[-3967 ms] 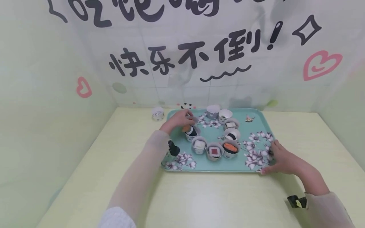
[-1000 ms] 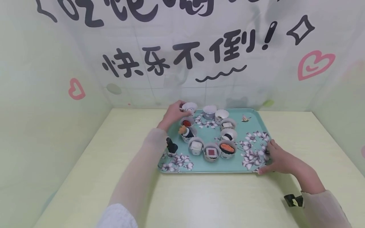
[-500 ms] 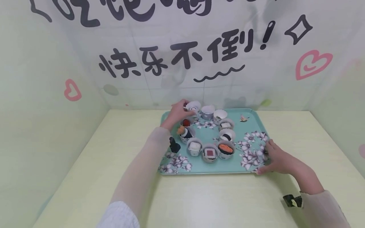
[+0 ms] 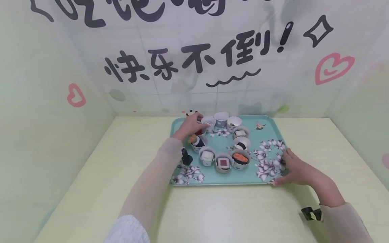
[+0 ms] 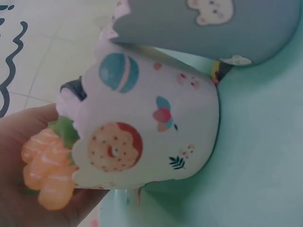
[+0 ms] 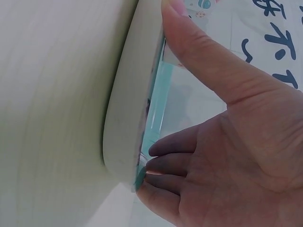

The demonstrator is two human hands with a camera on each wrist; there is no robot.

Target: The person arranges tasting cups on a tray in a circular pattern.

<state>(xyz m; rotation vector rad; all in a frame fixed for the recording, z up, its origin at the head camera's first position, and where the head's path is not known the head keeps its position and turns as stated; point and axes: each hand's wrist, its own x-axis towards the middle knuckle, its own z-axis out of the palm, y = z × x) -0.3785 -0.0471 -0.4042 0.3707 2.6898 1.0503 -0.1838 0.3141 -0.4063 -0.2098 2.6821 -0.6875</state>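
My left hand reaches over the back left of the turquoise flowered tray, pinching a pale paper cup between thumb and fingers. That cup sits beside a grey-white paper cup, filling out a ring of similar cups. Inside them are small toy sushi pieces, among them an orange-topped one and a seaweed roll with an orange end. In the left wrist view, a patterned cup covers much of the hand. My right hand holds the tray's front right corner, thumb at the front edge, fingers along the right side.
A pale wooden table carries the tray. Behind stands a white wall with black lettering and pink hearts, and side panels close in left and right. A dark camera mount on my left wrist overlaps the tray's left part.
The pale cup stood on the table left of the tray; my left hand has carried it right and lowered it into the ring's back left. My right hand stays at the tray corner.
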